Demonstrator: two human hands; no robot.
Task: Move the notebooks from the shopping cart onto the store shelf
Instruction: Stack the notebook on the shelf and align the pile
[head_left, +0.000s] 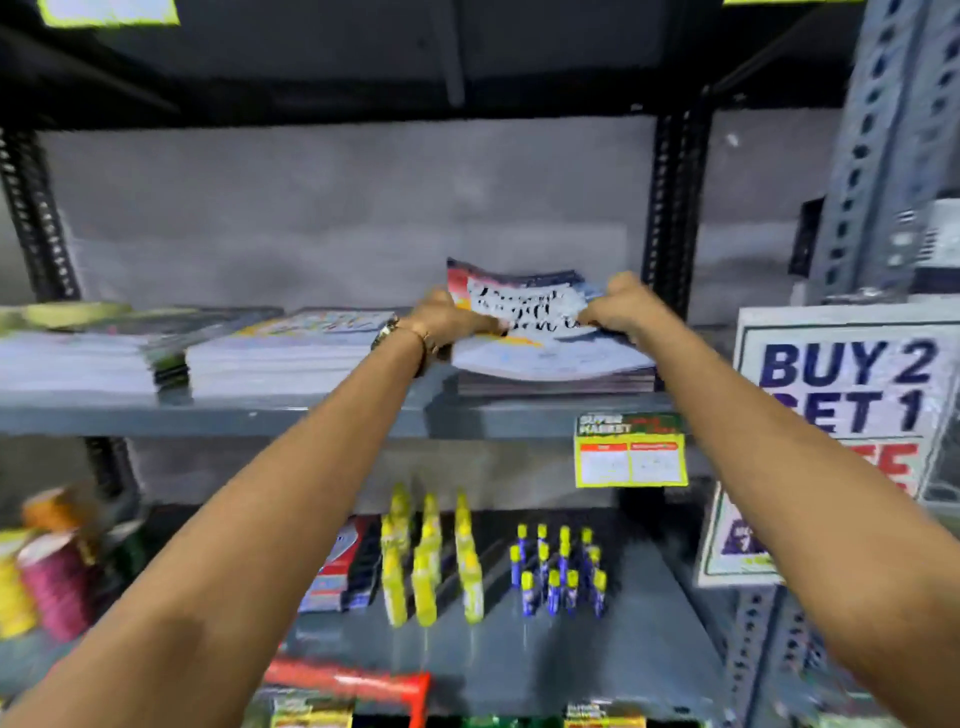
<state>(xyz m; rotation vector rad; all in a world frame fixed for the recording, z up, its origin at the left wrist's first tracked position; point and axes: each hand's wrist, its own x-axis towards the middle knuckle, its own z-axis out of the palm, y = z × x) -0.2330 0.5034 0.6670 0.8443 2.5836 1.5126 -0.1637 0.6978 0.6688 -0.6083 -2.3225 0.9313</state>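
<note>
— Where is the floppy paper notebook with black writing?
— On a flat pile on the grey metal shelf. Left hand and right hand pinch its sides. More flat paper piles lie beside.

- Yellow bottles: grouped upright on lower tier.
- Blue tubes, yellow caps: just right of bottles.
- Promotional sign: "BUY 2", far right.
- Yellow price tag.
- Thread spools: lower left.

Notebook cover white, black script, seemingly red corner.
</note>
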